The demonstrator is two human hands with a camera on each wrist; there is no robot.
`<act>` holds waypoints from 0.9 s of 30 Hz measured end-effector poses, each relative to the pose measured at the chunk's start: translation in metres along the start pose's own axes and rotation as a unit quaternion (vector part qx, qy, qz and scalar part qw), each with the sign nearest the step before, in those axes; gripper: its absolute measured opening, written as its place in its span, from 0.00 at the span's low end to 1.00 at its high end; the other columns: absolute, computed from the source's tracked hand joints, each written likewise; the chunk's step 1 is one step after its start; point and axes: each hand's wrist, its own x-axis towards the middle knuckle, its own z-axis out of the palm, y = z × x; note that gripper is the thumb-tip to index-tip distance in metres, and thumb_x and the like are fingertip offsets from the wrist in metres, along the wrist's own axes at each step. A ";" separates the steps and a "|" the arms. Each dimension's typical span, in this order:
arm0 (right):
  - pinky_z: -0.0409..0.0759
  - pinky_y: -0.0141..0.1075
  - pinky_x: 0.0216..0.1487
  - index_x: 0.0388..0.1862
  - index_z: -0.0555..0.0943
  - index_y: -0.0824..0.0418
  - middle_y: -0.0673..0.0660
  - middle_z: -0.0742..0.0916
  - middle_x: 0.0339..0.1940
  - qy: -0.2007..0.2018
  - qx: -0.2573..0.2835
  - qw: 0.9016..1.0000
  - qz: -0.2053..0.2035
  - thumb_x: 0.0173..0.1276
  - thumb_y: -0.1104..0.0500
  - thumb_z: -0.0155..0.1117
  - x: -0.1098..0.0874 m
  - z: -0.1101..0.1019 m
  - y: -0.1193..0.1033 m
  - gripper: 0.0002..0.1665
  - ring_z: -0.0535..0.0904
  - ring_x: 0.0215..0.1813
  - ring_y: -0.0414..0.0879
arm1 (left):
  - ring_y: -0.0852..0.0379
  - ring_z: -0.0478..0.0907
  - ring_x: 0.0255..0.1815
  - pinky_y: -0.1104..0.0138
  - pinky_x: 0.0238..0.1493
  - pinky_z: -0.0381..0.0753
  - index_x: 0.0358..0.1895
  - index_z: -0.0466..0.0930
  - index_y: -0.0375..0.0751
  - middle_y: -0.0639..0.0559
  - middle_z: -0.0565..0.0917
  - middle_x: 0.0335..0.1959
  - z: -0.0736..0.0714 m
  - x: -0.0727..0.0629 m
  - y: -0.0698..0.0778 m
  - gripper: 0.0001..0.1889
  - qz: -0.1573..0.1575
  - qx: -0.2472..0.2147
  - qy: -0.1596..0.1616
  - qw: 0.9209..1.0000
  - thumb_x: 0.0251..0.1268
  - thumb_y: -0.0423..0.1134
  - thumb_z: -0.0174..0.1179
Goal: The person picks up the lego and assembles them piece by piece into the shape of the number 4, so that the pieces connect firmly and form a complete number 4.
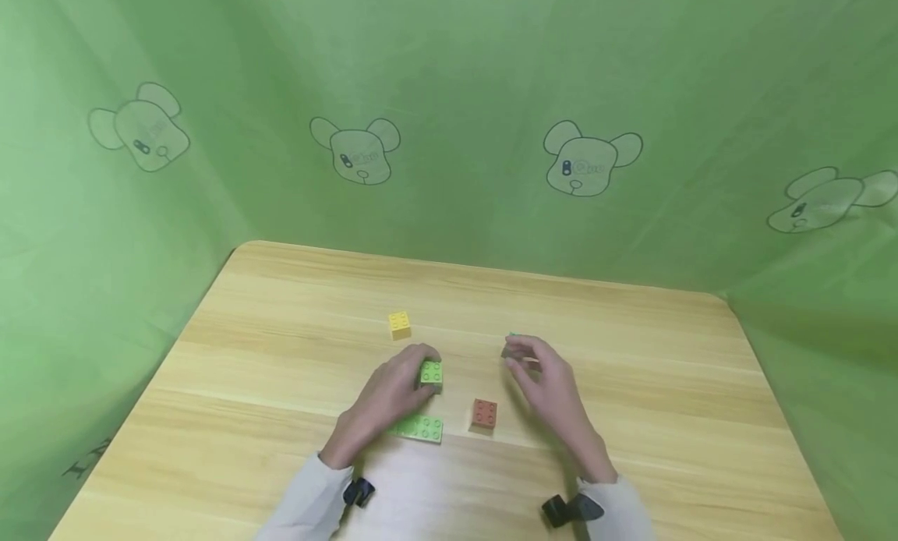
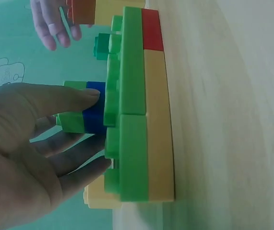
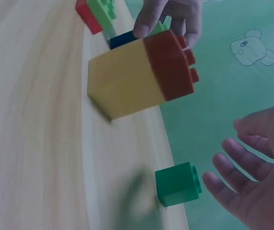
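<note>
My left hand (image 1: 396,381) pinches a small stack, a light green brick (image 1: 431,372) on top of a blue brick (image 2: 94,108), with the thumb on the blue one. In front of it lies a long low build (image 2: 134,158), light green bricks over tan and red ones. My right hand (image 1: 550,381) has loosely bent fingers and holds nothing. Beside its fingertips stands a green brick (image 3: 177,184) on the table, apart from them in the right wrist view. Between the hands is a stack with a red-brown brick (image 1: 484,413) above tan ones (image 3: 122,79).
Toward the back left of the wooden table (image 1: 666,354) sits a yellow brick (image 1: 399,325). A green curtain (image 1: 463,213) with mouse-head drawings hangs behind the table and at its sides.
</note>
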 end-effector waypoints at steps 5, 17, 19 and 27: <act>0.82 0.59 0.61 0.58 0.80 0.71 0.68 0.84 0.58 0.000 -0.046 0.999 0.006 0.68 0.72 0.69 0.000 0.003 0.005 0.19 0.81 0.59 0.64 | 0.54 0.81 0.48 0.61 0.50 0.85 0.63 0.77 0.39 0.47 0.82 0.57 -0.005 -0.003 -0.002 0.28 0.006 -0.007 -0.019 1.000 0.60 0.37 0.76; 0.58 0.71 0.74 0.71 0.77 0.61 0.71 0.60 0.82 -0.089 -0.111 0.989 0.042 0.75 0.64 0.66 -0.005 0.005 0.016 0.27 0.59 0.78 0.72 | 0.34 0.47 0.83 0.41 0.78 0.55 0.78 0.63 0.38 0.36 0.47 0.84 -0.021 0.011 -0.029 0.32 0.016 0.011 0.063 0.998 0.76 0.39 0.62; 0.57 0.71 0.75 0.74 0.75 0.60 0.70 0.56 0.84 -0.101 -0.113 0.987 0.049 0.76 0.63 0.65 -0.005 0.005 0.017 0.29 0.57 0.79 0.72 | 0.31 0.45 0.83 0.39 0.79 0.52 0.78 0.63 0.38 0.34 0.45 0.84 -0.022 0.015 -0.033 0.33 0.011 0.030 0.061 0.998 0.74 0.35 0.63; 0.70 0.66 0.70 0.66 0.78 0.66 0.75 0.69 0.73 -0.084 -0.127 0.988 0.033 0.70 0.69 0.67 -0.005 0.008 0.020 0.25 0.68 0.72 0.71 | 0.30 0.52 0.81 0.39 0.79 0.54 0.76 0.67 0.36 0.29 0.52 0.81 -0.023 0.024 -0.039 0.31 -0.016 0.090 0.031 0.995 0.71 0.28 0.62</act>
